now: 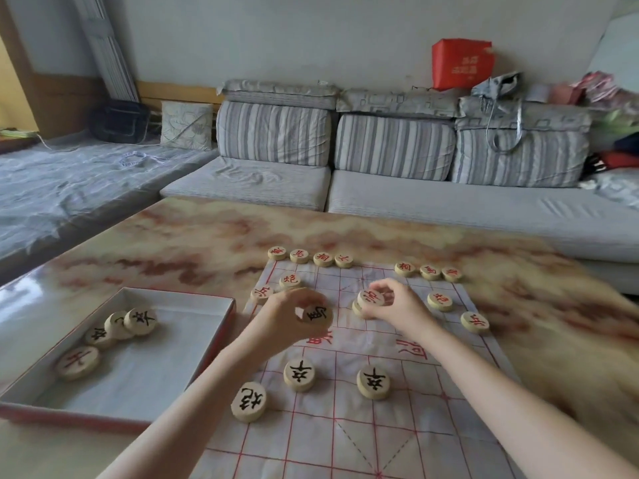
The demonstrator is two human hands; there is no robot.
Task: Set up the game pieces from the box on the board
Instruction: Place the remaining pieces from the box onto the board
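A thin white board sheet (349,423) with red grid lines lies on the table. Round wooden pieces with red characters (311,256) line its far edge, and black-character pieces (299,374) stand on the near half. My left hand (287,314) is over the board's left middle, shut on a black-character piece (316,316). Over the far middle, my right hand (392,302) grips a red-character piece (370,298), with another piece partly hidden under it. The open box (193,302) at the left holds several loose pieces (77,361).
The table (173,243) has a glossy marbled top. A grey striped sofa (394,146) runs along its far side, with a red bag (461,63) and other bags on the backrest. A covered mattress (69,188) lies at the far left.
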